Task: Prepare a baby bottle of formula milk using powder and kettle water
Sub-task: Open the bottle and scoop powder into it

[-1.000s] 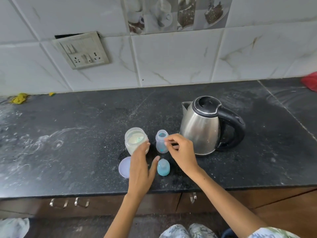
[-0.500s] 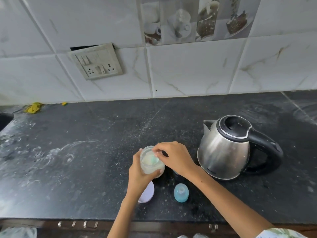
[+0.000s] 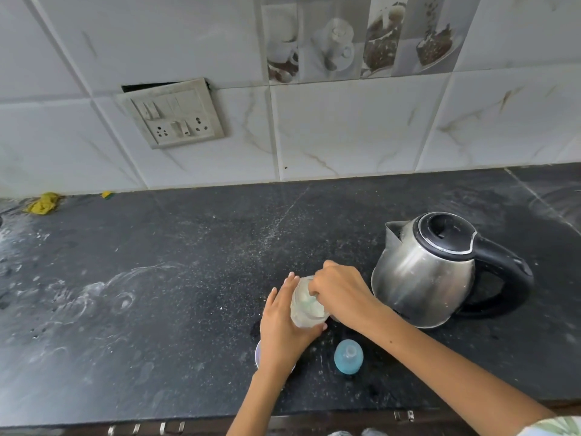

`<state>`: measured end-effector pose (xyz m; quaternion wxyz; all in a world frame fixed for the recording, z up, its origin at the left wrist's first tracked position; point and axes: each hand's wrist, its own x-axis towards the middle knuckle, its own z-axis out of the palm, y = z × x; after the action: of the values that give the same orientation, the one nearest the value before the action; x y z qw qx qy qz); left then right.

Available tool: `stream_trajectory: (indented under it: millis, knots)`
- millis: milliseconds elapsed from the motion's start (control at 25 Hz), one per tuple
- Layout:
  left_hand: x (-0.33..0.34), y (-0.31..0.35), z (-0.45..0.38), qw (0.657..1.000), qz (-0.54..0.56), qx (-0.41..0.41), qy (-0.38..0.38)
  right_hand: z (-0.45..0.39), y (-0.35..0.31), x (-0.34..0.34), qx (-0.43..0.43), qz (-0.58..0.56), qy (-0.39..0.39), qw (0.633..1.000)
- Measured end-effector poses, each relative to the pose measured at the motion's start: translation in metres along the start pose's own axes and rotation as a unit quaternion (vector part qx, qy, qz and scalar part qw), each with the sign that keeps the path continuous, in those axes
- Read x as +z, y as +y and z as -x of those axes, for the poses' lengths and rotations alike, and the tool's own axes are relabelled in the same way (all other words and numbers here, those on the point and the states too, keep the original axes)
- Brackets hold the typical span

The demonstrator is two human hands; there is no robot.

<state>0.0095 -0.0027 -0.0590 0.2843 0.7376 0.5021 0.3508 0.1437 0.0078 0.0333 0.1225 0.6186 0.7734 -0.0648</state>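
Note:
My left hand grips the clear jar of formula powder from the left and holds it tilted to the right above the black counter. The fingers of my right hand are curled into the jar's mouth, where they pinch a small teal scoop; only a sliver of it shows. The baby bottle is hidden behind my right hand. Its blue teat cap stands on the counter just in front of my hands. The steel kettle, with black lid and handle, stands close by on the right.
The jar's pale lid lies under my left wrist. A switch and socket plate hangs on the tiled wall. A yellow rag lies at the far left by the wall. Drawer handles line the counter's front edge.
My left hand has taken hold of the powder jar and tipped it to the right. My right hand left the bottle and went into the jar's mouth. The camera moved closer.

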Motion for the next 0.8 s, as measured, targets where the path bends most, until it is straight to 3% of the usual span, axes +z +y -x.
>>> stream_trajectory:
  millis: [200, 360, 520, 720, 800]
  knots:
    - [-0.002, -0.001, 0.000, 0.999, -0.005, 0.031, 0.007, 0.013, 0.006, 0.016, -0.074, 0.002, 0.054, 0.996]
    - [0.000, -0.008, 0.003, 1.000, 0.005, 0.028, 0.005, 0.021, 0.001, 0.020, -0.034, -0.193, 0.106, 0.975]
    - [0.000, -0.009, 0.007, 0.999, 0.013, 0.027, 0.015, 0.022, -0.005, 0.025, -0.009, -0.255, 0.111, 0.961]
    - [-0.007, -0.009, 0.008, 0.999, 0.035, 0.024, 0.016, 0.022, -0.003, 0.023, 0.021, -0.416, 0.079, 0.906]
    - [-0.008, -0.009, 0.008, 0.999, 0.032, 0.019, 0.017, 0.024, 0.003, 0.023, 0.063, -0.495, 0.081, 0.863]
